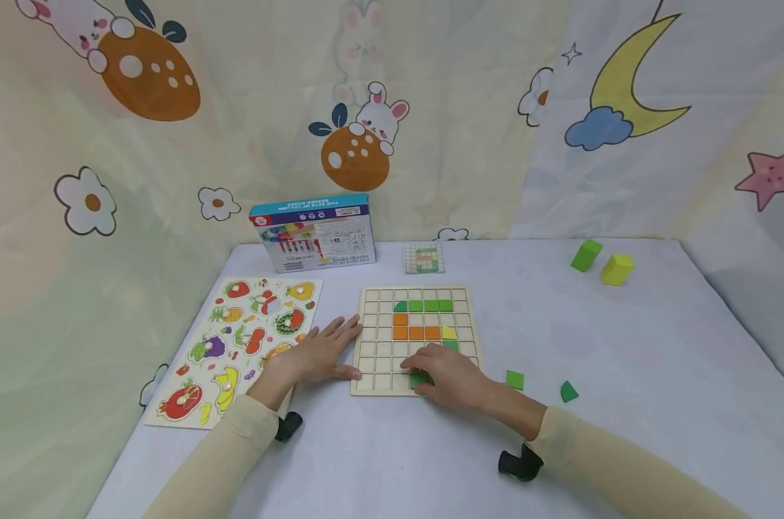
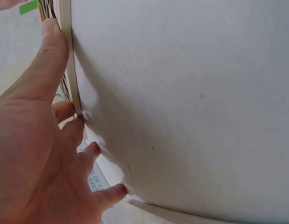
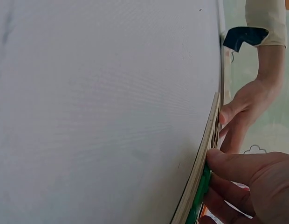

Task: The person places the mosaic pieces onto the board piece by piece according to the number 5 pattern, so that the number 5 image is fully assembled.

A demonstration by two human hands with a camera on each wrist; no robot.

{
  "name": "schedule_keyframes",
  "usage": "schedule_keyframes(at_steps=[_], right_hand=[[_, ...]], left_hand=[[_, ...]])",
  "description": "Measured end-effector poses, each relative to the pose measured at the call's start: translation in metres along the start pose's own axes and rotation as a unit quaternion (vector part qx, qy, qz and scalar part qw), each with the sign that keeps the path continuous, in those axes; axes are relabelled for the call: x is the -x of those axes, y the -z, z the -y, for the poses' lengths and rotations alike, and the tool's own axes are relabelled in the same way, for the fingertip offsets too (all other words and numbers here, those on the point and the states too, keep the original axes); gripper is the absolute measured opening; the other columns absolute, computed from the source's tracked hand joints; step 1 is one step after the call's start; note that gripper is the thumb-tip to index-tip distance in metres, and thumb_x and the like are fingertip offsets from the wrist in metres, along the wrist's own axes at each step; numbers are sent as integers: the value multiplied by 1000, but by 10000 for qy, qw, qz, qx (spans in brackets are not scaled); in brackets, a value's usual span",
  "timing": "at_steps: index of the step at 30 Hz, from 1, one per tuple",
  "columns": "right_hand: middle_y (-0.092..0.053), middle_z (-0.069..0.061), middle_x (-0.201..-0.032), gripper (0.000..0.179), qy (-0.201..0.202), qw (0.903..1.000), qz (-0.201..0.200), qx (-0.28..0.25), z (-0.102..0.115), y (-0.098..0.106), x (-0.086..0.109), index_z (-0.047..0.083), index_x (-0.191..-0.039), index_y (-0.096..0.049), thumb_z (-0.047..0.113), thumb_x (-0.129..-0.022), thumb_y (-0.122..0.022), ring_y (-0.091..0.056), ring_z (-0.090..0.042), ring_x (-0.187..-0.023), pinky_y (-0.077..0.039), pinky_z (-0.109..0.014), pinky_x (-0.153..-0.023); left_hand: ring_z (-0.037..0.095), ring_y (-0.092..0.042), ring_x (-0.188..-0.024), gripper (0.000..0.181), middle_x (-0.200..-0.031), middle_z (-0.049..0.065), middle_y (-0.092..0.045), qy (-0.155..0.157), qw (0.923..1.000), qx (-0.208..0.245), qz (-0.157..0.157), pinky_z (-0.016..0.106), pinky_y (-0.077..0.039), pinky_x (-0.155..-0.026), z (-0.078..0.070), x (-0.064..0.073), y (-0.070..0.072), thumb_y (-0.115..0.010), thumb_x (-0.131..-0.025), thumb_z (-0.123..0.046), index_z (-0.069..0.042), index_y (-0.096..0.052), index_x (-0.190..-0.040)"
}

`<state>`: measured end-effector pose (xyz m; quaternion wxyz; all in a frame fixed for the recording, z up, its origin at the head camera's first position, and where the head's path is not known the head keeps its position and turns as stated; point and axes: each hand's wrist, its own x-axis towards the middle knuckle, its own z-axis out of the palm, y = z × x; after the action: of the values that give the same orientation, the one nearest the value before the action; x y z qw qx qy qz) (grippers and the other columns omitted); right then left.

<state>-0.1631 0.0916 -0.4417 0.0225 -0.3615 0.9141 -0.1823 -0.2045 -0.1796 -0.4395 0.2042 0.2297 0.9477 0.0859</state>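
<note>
A wooden grid board (image 1: 372, 353) lies on the table, holding an orange tile (image 1: 416, 333) among several orange ones, a row with a light green tile (image 1: 431, 305), and a yellow tile (image 1: 449, 332). My left hand (image 1: 321, 355) rests with spread fingers against the board's left edge, its thumb touching the lower part. Over the board's front edge, my right hand (image 1: 453, 378) has its thumb and fingers bent about a dark green tile (image 1: 419, 379) in the lowest row. In the right wrist view, the green tile (image 3: 198, 198) shows partly behind the fingers.
A light green square tile (image 1: 514, 380) and a dark green quarter-round tile (image 1: 568, 391) lie right of the board. Behind it are a pattern card (image 1: 424, 258) and a printed box (image 1: 314, 234). Fruit puzzle board (image 1: 236, 353) at left; two blocks (image 1: 586, 255) far right.
</note>
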Motion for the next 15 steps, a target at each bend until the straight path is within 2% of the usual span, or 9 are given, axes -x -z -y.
schedule_keyframes(at_steps=[9, 15], right_hand=[[-71, 2, -103, 35, 139, 9998, -68, -85, -2, -2, 0, 14, -111, -71, 17, -78, -81, -62, -14, -95, -54, -29, -85], [-70, 4, -106, 35, 68, 9996, 99, -252, -4, 2, 1, 14, -115, -70, 20, -81, -78, -60, -12, -97, -54, -27, -86]], left_hand=[[31, -5, -152, 93, -165, 1, -4, 34, 10000, -28, 22, 63, -13, -119, 0, 0, -1, -58, -85, -63, -20, -16, -157], [31, -5, -152, 93, -165, 0, -4, 50, 10000, -14, 9, 62, -13, -119, 0, -1, -1, -58, -85, -63, -21, -16, -157]])
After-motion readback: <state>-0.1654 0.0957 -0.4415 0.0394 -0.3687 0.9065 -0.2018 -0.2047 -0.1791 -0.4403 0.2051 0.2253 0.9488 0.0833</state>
